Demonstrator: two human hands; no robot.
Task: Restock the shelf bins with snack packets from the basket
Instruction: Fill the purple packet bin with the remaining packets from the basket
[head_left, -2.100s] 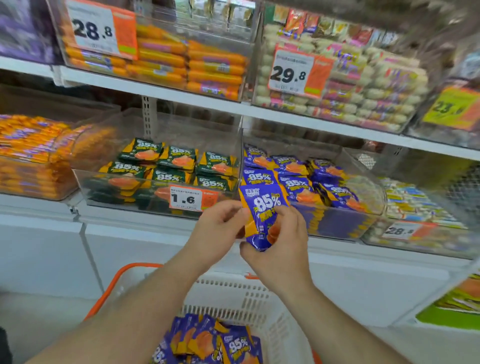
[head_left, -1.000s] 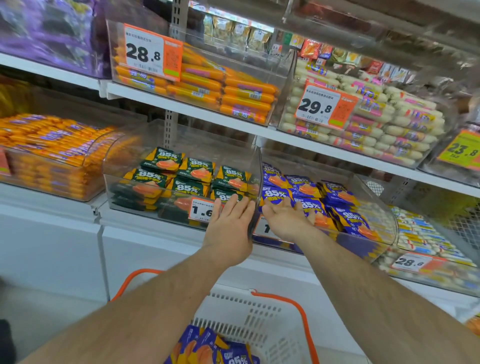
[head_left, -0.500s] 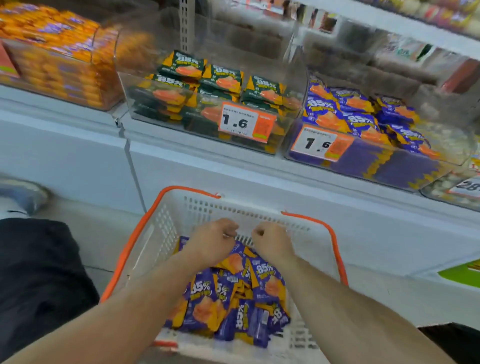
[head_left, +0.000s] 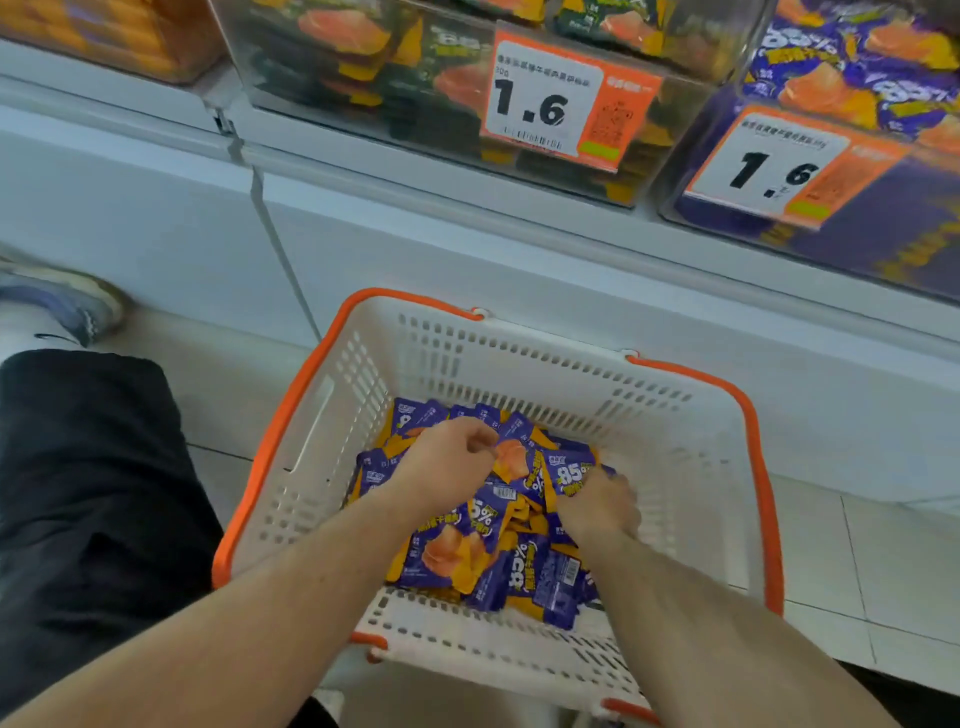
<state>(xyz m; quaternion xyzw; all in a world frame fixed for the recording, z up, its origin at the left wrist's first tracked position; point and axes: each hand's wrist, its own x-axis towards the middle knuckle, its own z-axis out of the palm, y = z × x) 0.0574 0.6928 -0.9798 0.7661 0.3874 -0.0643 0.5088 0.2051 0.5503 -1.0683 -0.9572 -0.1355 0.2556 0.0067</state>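
A white basket with an orange rim (head_left: 691, 431) stands on the floor below the shelf, holding a heap of purple-and-orange snack packets (head_left: 462, 551). Both my hands are down in the heap. My left hand (head_left: 447, 462) has curled fingers that pinch a packet at the pile's far side. My right hand (head_left: 597, 506) grips the edge of a purple packet marked 85% (head_left: 569, 473). Above, at the top right, the clear bin of purple packets (head_left: 852, 67) shows with a 1.6 price tag.
A clear bin of green packets (head_left: 415, 67) with a 1.6 tag sits left of the purple bin. A bin of orange packets (head_left: 104, 31) is at the top left. My dark trouser leg (head_left: 88, 493) and a shoe (head_left: 62, 301) are left of the basket.
My hands left the shelf bins and dropped into the basket. They now sit deeper in the packets, the right hand further right and gripping a packet.
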